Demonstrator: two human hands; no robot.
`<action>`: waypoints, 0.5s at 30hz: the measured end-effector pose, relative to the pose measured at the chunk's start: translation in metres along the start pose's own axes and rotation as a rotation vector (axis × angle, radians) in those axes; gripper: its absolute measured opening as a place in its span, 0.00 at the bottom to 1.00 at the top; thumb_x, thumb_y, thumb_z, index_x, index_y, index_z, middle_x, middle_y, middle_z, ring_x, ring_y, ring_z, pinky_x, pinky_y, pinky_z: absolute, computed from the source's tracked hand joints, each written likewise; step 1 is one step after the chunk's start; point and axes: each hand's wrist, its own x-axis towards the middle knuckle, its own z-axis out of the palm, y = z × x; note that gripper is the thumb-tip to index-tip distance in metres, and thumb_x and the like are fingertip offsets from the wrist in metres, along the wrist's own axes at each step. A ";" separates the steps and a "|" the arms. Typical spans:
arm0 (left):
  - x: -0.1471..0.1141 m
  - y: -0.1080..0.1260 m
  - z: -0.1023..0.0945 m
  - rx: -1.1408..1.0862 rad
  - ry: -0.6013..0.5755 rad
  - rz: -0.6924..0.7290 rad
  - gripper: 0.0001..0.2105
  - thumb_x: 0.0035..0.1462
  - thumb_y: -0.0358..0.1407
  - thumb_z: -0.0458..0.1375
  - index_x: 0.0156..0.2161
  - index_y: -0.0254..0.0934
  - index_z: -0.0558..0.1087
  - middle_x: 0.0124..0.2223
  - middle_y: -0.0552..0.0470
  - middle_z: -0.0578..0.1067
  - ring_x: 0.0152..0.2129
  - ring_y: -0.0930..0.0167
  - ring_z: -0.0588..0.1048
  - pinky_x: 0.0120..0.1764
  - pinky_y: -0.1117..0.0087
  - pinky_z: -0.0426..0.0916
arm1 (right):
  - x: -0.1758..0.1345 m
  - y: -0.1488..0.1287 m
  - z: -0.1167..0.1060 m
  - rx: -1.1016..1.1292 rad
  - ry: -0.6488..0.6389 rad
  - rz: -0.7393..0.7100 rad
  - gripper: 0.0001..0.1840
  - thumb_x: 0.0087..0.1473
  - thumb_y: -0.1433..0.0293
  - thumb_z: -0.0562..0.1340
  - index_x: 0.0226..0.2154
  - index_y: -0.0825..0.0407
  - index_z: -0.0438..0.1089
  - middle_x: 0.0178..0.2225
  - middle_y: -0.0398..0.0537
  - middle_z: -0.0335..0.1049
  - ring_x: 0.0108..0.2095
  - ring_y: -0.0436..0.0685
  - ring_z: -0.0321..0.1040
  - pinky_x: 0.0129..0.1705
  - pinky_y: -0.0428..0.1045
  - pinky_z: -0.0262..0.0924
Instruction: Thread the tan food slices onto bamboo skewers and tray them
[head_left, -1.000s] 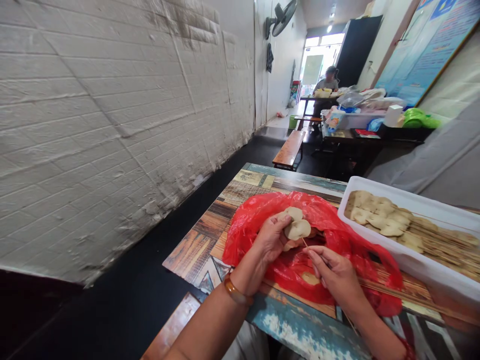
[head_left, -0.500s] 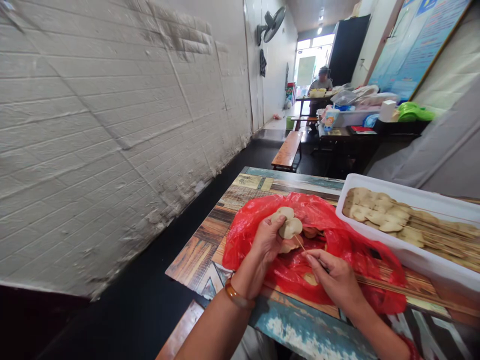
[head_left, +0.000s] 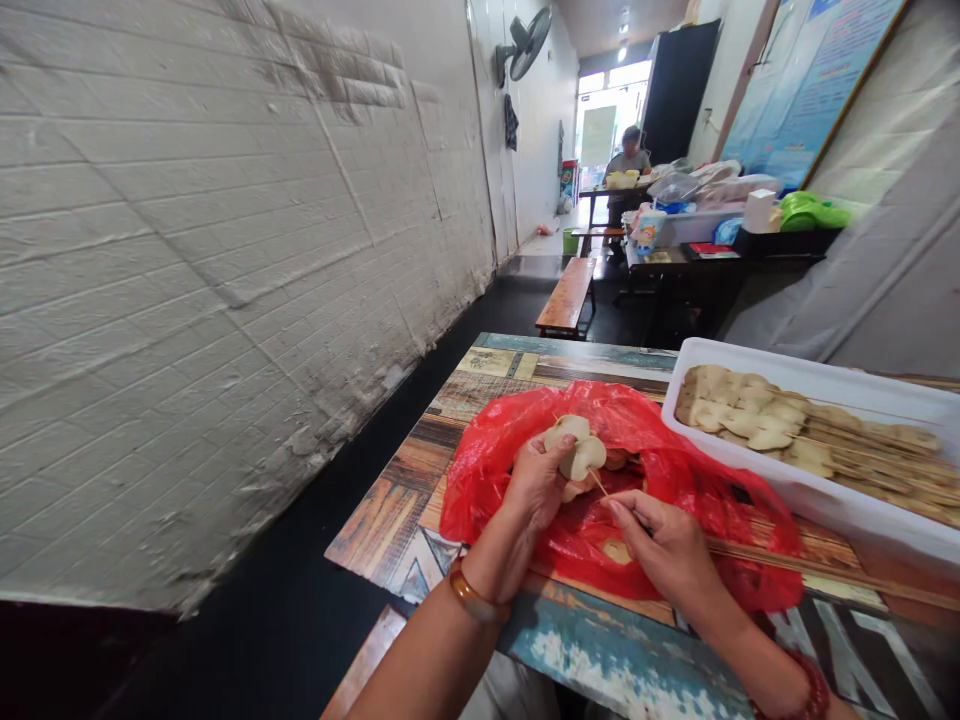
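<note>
Over an open red plastic bag [head_left: 495, 460], my left hand [head_left: 536, 480] grips pale, thin round slices [head_left: 583, 458], perhaps of food, with the thumb on top. A thin wooden skewer [head_left: 598, 483] runs into the lower slice, and its tip seems to poke out past the upper one. My right hand [head_left: 660, 545] pinches that skewer a little below the slices. More slices lie inside the bag, partly hidden by the plastic and my hands. Several loose skewers [head_left: 825, 570] stretch across the table to the right of my right hand.
A white tray [head_left: 682, 385] at the right holds many skewered slices. The patterned wooden table [head_left: 390, 500] has its left edge near a white brick-textured wall [head_left: 225, 300]. Beyond are a bench [head_left: 570, 295], a cluttered dark table [head_left: 660, 265] and a seated person [head_left: 628, 155].
The skewer has gone deeper, its tip now showing beyond the upper slice and less of it between slices and right hand. The view has shifted slightly.
</note>
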 end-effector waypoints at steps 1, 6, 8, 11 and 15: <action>0.000 -0.001 0.000 -0.001 -0.003 -0.012 0.17 0.43 0.38 0.66 0.38 0.32 0.71 0.32 0.48 0.76 0.25 0.71 0.73 0.29 0.70 0.70 | 0.001 -0.001 0.000 0.004 0.001 0.001 0.16 0.57 0.62 0.53 0.29 0.52 0.71 0.22 0.43 0.71 0.23 0.52 0.68 0.27 0.44 0.60; 0.001 -0.004 0.001 0.016 -0.001 -0.052 0.18 0.42 0.38 0.66 0.39 0.32 0.71 0.31 0.49 0.76 0.24 0.71 0.73 0.27 0.71 0.69 | 0.003 -0.005 -0.002 0.012 -0.007 0.040 0.17 0.57 0.61 0.52 0.29 0.53 0.72 0.18 0.42 0.66 0.20 0.51 0.64 0.23 0.45 0.56; 0.002 -0.005 0.002 0.022 0.004 -0.060 0.18 0.40 0.38 0.67 0.38 0.32 0.72 0.31 0.49 0.76 0.24 0.71 0.73 0.26 0.72 0.68 | 0.003 -0.006 -0.002 0.021 -0.009 0.053 0.18 0.57 0.60 0.52 0.29 0.53 0.71 0.17 0.41 0.65 0.19 0.50 0.62 0.21 0.44 0.55; 0.003 -0.008 0.003 0.017 0.014 -0.062 0.19 0.39 0.38 0.67 0.38 0.31 0.73 0.32 0.47 0.76 0.25 0.71 0.73 0.26 0.73 0.67 | 0.005 -0.006 -0.002 0.033 -0.011 0.059 0.19 0.57 0.60 0.52 0.29 0.54 0.71 0.16 0.40 0.62 0.18 0.50 0.60 0.21 0.44 0.54; 0.003 -0.012 0.004 0.004 0.004 -0.033 0.18 0.39 0.37 0.68 0.36 0.30 0.74 0.32 0.47 0.76 0.25 0.72 0.73 0.30 0.71 0.68 | 0.006 -0.006 -0.002 0.037 -0.009 0.060 0.18 0.57 0.60 0.52 0.28 0.54 0.71 0.16 0.39 0.60 0.18 0.49 0.58 0.21 0.44 0.54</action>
